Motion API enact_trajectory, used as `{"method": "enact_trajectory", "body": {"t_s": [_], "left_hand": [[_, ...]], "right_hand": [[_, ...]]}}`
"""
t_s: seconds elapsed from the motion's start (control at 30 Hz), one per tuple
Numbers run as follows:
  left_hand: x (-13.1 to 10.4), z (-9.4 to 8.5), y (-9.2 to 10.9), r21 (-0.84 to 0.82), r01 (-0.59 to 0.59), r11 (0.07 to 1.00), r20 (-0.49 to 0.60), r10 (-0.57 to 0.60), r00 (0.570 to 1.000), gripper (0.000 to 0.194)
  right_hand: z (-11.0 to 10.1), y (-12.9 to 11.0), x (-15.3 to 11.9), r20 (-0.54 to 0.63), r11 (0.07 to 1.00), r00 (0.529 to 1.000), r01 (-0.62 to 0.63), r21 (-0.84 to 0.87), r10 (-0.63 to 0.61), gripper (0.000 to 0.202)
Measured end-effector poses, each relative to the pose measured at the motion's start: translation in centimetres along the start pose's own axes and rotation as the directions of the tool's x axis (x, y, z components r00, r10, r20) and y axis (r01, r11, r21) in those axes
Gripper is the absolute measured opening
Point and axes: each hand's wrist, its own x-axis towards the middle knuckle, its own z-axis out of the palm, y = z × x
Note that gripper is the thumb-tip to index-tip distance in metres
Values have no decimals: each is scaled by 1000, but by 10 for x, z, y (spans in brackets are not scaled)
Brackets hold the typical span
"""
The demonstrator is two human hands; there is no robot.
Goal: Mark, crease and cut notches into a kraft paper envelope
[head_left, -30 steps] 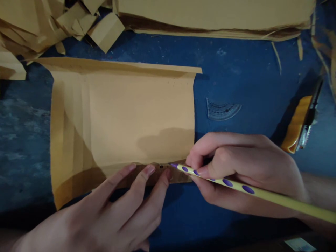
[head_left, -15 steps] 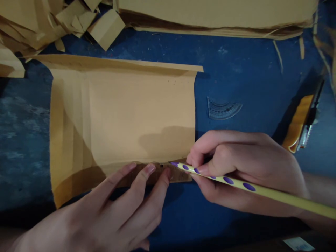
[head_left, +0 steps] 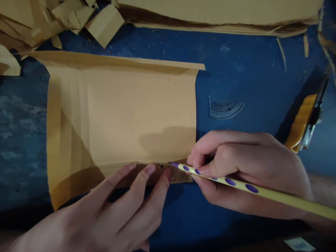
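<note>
Probably a craft workspace: paper scraps (head_left: 105, 26), protractor (head_left: 225, 108), orange cutter (head_left: 300, 122)

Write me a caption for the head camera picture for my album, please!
Right-hand grip holds a purple-spotted pencil; left-hand grip rests along the edge of the brown paper.

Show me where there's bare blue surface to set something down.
Bare patches: between the paper stack and the protractor; between the protractor and the orange tool; left of the brown sheet, below the paper scraps. Crowded: the upper left, with those scraps, and the sheet's lower edge, where the left hand lies beside the right hand and its pencil.
</note>
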Motion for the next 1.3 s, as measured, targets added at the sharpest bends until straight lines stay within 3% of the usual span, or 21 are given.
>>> {"method": "enact_trajectory", "body": {"t_s": [0.43, 0.83, 1.3], "left_hand": [[-1, -1, 0, -24, 13, 1000, 1, -13, 1000, 68], [-2, -1, 1, -51, 12, 999, 23, -11, 1000, 73], [-3, -3, 0, -39, 21, 999, 22, -20, 1000, 72]], "right_hand": [[-5, -3, 2, -64, 998, 998, 22, -53, -25, 23], [-2, -2, -4, -18, 999, 999, -30, -18, 29, 28], [-8, -3, 0, 10, 998, 1000, -3, -60, 4, 27]]}}
